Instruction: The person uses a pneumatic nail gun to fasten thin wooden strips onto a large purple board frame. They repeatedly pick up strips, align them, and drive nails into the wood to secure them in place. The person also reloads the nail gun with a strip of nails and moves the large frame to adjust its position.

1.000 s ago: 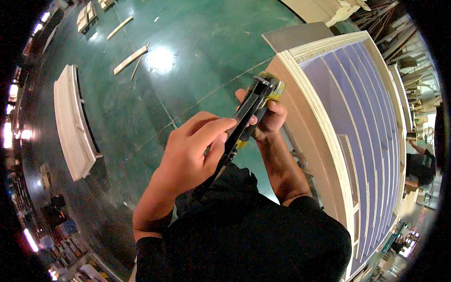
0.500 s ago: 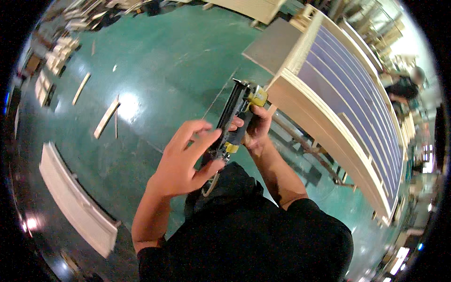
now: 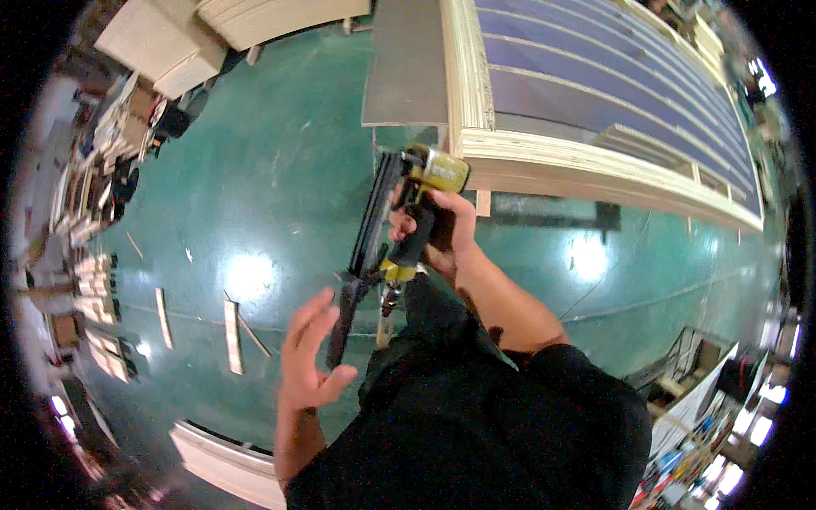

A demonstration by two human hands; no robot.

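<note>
My right hand is wrapped round the black grip of a yellow-and-black pneumatic nail gun, held in front of my body. Its long black magazine slants down toward my left hand, and a dark sliding piece sticks out past the magazine's lower end. Beside that piece is my left hand, with thumb and fingers spread; no firm grip shows. A metal air fitting hangs below the grip.
A large wooden frame with purple-blue panels and pale strips stands at the right. Next to it lies a grey board. Loose wood strips lie on the green floor, and a long pale panel is at lower left.
My view has turned right, so the frame sits higher and more level. My left hand has moved down from the magazine's side, and the dark sliding piece now extends from its end.
</note>
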